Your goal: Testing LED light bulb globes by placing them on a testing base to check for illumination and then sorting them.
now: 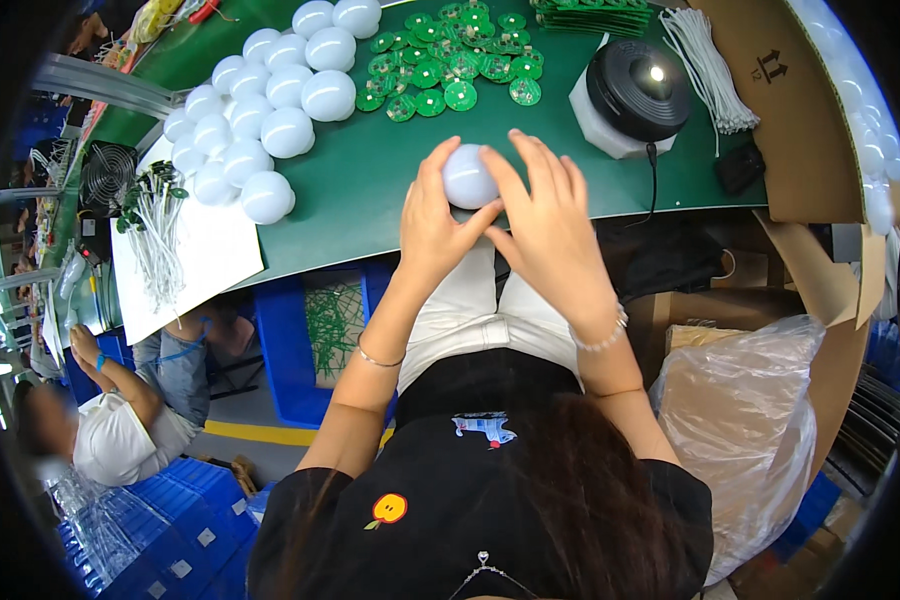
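Between my two hands, above the front edge of the green table point(370, 225), is a round white bulb cover point(467, 178). My left hand point(432, 215) curls round its left side, fingers pointing away from me. My right hand point(548, 205) bends over its right side, the index fingertip against the top. Both thumbs come together just below the ball. Whatever lies under the ball is hidden. Beyond my hands lies a spread of round green circuit boards point(460, 60). Many similar white bulb covers point(267, 197) stand in a cluster to the left.
A black round device point(638, 90) with a lit spot sits on a white base at right, its cable running over the edge. Beside it lie white cable ties point(710, 70) and a cardboard box point(800, 120). Wired boards point(155, 230) rest on white paper at left. A blue bin point(280, 350) stands below; another person point(130, 430) sits left.
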Demonstrator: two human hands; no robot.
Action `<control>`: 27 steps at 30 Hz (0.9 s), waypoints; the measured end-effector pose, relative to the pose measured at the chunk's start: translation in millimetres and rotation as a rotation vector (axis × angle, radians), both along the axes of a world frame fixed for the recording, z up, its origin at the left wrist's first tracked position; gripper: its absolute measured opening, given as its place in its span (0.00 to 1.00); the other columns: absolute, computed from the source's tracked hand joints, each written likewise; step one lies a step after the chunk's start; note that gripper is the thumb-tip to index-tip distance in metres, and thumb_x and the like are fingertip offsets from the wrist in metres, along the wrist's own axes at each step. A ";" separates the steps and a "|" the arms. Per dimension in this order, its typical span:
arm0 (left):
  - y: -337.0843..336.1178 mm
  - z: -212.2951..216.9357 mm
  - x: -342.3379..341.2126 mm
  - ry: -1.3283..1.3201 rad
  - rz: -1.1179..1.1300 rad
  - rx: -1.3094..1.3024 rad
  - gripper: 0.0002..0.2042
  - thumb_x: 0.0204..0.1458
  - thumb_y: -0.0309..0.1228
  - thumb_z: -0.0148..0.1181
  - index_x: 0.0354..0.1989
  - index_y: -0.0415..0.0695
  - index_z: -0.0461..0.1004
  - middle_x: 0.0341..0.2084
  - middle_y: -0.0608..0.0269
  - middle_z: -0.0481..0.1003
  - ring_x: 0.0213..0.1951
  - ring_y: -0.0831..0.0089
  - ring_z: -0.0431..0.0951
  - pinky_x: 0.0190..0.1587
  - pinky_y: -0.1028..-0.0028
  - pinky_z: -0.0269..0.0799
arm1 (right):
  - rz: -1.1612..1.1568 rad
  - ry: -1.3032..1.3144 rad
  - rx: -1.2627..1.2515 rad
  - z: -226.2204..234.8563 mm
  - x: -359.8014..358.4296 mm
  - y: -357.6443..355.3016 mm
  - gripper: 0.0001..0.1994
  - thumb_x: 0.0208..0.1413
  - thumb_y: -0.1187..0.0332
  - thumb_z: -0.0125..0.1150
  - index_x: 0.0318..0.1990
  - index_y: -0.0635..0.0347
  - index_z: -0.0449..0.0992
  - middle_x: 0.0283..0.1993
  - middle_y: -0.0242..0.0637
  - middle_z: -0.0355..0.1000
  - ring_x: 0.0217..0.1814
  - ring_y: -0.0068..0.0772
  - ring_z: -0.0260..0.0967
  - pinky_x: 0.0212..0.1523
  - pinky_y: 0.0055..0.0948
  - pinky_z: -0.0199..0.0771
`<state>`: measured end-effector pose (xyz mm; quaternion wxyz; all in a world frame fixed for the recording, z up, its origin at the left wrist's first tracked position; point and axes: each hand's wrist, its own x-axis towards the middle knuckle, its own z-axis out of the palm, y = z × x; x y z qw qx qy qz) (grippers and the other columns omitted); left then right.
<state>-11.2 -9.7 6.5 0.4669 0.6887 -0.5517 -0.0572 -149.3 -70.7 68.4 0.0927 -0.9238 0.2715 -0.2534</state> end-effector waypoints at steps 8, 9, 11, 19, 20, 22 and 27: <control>-0.2 -3.5 -2.1 0.033 0.009 0.035 0.41 0.39 0.39 0.74 0.61 0.40 0.59 0.52 0.48 0.70 0.47 0.52 0.73 0.49 0.61 0.69 | 0.900 -0.460 0.129 132.0 -7.9 67.4 0.07 0.37 0.64 0.58 0.22 0.58 0.71 0.24 0.31 0.64 0.28 0.31 0.63 0.34 0.34 0.65; -1.0 -4.0 -2.3 0.035 0.007 0.010 0.41 0.38 0.40 0.74 0.60 0.39 0.60 0.52 0.47 0.70 0.47 0.52 0.74 0.49 0.61 0.69 | 0.834 -0.436 0.022 140.9 -7.6 69.0 0.08 0.35 0.63 0.59 0.20 0.57 0.71 0.24 0.30 0.63 0.28 0.30 0.62 0.31 0.31 0.63; -0.8 -4.2 -2.5 0.034 0.006 -0.001 0.40 0.38 0.40 0.74 0.60 0.39 0.60 0.52 0.47 0.70 0.47 0.52 0.74 0.49 0.61 0.69 | 0.808 -0.440 -0.048 150.8 -5.1 67.1 0.10 0.29 0.62 0.61 0.18 0.55 0.70 0.23 0.28 0.62 0.29 0.28 0.59 0.29 0.25 0.58; 0.9 -4.4 -0.5 0.003 -0.006 -0.033 0.39 0.39 0.43 0.73 0.58 0.39 0.62 0.51 0.48 0.70 0.47 0.50 0.73 0.50 0.60 0.68 | 0.696 -0.444 -0.046 151.4 6.6 87.1 0.10 0.27 0.60 0.59 0.18 0.55 0.69 0.23 0.27 0.60 0.29 0.28 0.56 0.26 0.24 0.55; 2.1 -3.9 -0.2 -0.015 -0.002 -0.030 0.39 0.39 0.43 0.72 0.58 0.39 0.62 0.50 0.48 0.71 0.48 0.51 0.73 0.50 0.60 0.68 | 0.713 -0.419 -0.023 151.9 7.4 89.6 0.11 0.26 0.60 0.60 0.18 0.55 0.69 0.24 0.27 0.60 0.30 0.28 0.56 0.27 0.24 0.55; 2.5 -3.4 -0.5 -0.037 -0.001 -0.032 0.38 0.39 0.44 0.72 0.58 0.39 0.62 0.50 0.49 0.71 0.49 0.51 0.73 0.51 0.60 0.68 | 0.769 -0.386 0.018 153.2 4.7 87.3 0.12 0.26 0.60 0.61 0.20 0.55 0.70 0.25 0.28 0.61 0.31 0.28 0.57 0.28 0.25 0.57; 6.3 -4.5 -0.4 -0.023 -0.014 -0.061 0.38 0.39 0.42 0.73 0.58 0.40 0.63 0.51 0.49 0.70 0.50 0.52 0.72 0.52 0.61 0.68 | 0.888 -0.335 0.160 154.9 14.4 77.1 0.12 0.31 0.59 0.64 0.23 0.55 0.72 0.28 0.30 0.66 0.33 0.33 0.63 0.31 0.28 0.62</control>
